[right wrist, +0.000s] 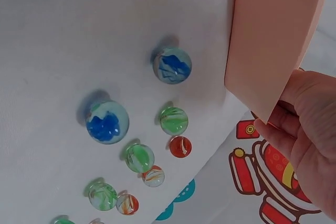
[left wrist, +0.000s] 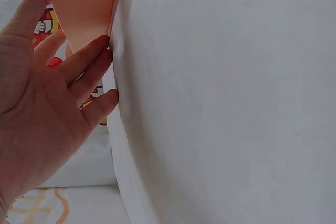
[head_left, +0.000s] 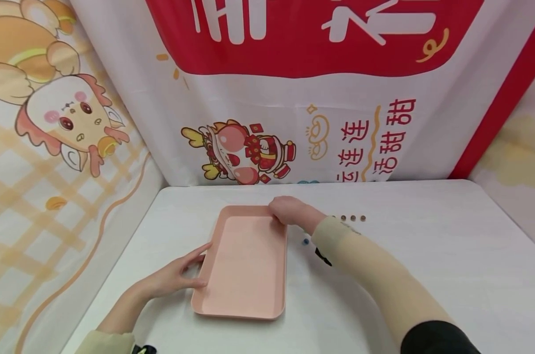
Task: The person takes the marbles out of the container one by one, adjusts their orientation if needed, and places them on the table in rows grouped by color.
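Observation:
A pink rectangular tray lies on the white table with its long sides running away from me. My right hand grips its far right corner; in the right wrist view the thumb is over the rim and the fingers are curled against the outer wall. Along the near left side my left hand touches the tray with fingers spread and fairly straight. Glass marbles lie right of the tray: a blue-swirled marble, a second blue marble, several green ones and smaller red-orange ones.
The white table runs up to a printed cloth backdrop at the far side. A patterned cloth hangs at the left. In the head view, a row of small marbles sits beyond my right forearm, which hides part of the table.

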The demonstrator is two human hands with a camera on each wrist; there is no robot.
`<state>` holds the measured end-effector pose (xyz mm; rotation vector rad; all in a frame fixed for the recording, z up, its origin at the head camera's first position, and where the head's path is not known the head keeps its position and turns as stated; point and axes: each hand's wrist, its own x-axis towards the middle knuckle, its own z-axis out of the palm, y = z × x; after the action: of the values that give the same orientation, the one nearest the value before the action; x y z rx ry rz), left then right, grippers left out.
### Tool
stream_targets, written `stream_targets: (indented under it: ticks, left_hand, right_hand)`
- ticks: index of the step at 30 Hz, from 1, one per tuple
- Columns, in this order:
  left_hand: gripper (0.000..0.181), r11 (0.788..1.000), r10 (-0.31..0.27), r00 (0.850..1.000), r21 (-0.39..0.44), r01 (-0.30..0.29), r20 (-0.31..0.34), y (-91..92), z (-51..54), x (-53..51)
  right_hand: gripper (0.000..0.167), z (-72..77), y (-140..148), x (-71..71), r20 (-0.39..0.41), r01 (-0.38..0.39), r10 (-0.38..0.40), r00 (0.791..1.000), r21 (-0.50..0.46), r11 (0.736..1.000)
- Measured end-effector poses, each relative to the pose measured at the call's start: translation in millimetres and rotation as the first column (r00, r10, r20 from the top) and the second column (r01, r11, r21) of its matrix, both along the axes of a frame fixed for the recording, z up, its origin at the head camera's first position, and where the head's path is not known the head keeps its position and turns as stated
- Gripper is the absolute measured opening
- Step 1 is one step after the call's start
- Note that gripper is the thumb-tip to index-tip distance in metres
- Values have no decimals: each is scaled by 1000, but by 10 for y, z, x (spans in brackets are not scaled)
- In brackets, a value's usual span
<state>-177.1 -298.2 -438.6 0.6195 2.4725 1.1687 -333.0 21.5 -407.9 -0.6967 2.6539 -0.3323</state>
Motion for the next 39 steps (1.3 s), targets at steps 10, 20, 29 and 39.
stream_targets:
  ticks: [10, 20, 29, 39]
  left_hand:
    - [88, 1000, 12, 1000, -23, -12, 10, -7, 14, -1]
    - [88, 1000, -1, 1000, -11, 1, 14, 3, 23, -9]
    - [88, 1000, -1, 1000, -6, 1, 11, 6, -7, -34]
    - [88, 999, 14, 1000, -43, -13, 14, -5, 3, -51]
  right_hand:
    - [7, -15, 4, -10, -60, -74, 76, 995, 49, 996]
    - [5, -62, 38, -37, -124, -162, 165, 978, 37, 986]
    - [7, -106, 58, -68, -81, -146, 145, 986, -4, 989]
    - [12, 0, 170, -13, -134, -183, 160, 978, -177, 967]
